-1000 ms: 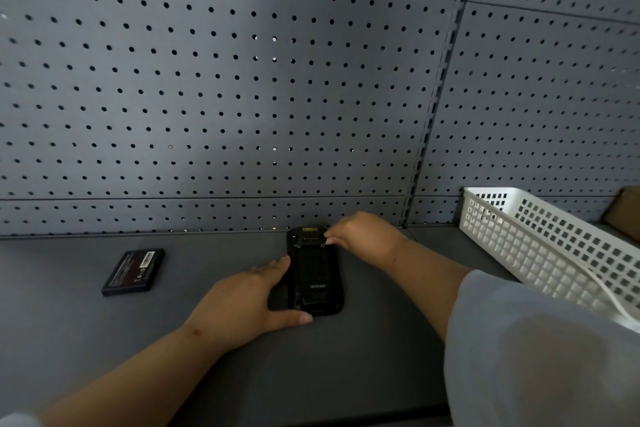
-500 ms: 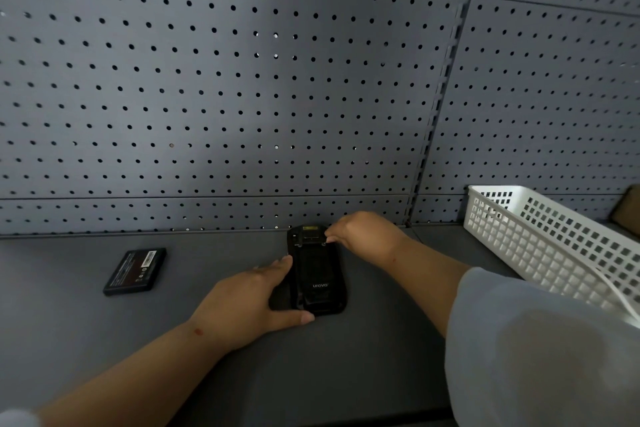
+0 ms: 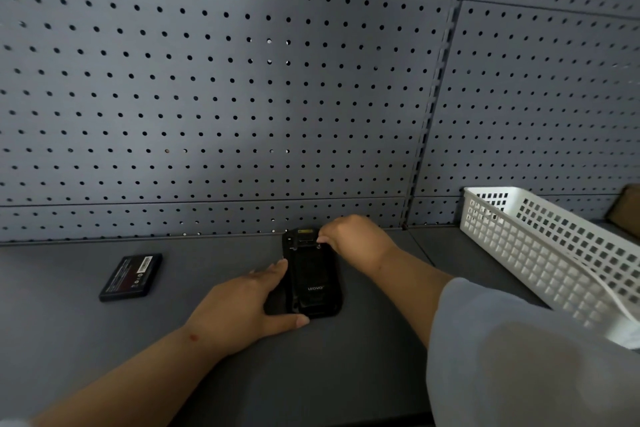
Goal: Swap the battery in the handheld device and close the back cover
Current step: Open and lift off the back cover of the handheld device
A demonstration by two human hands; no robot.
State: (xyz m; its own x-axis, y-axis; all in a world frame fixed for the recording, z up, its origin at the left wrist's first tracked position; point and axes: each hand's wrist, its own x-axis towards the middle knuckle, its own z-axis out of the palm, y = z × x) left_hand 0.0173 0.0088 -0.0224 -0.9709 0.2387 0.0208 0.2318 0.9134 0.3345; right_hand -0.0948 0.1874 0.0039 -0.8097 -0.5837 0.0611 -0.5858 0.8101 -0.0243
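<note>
A black handheld device (image 3: 309, 274) lies back-up on the grey shelf, its far end near the pegboard. Its back cover with a small logo is on it. My left hand (image 3: 242, 308) lies against the device's left side, fingers along its edge and thumb under its near end. My right hand (image 3: 349, 236) rests at the device's far right corner, fingertips pressing a small latch there. A loose black battery (image 3: 132, 277) with a label lies flat on the shelf, well left of the device and apart from both hands.
A white plastic mesh basket (image 3: 554, 253) stands at the right, angled toward me. A grey pegboard wall (image 3: 242, 97) rises right behind the device. A brown cardboard corner (image 3: 628, 208) shows at the far right. My pale sleeve (image 3: 526, 357) fills the lower right.
Almost nothing has moved. Both hands stay on the device, and my right fingertips have shifted slightly at the far corner latch.
</note>
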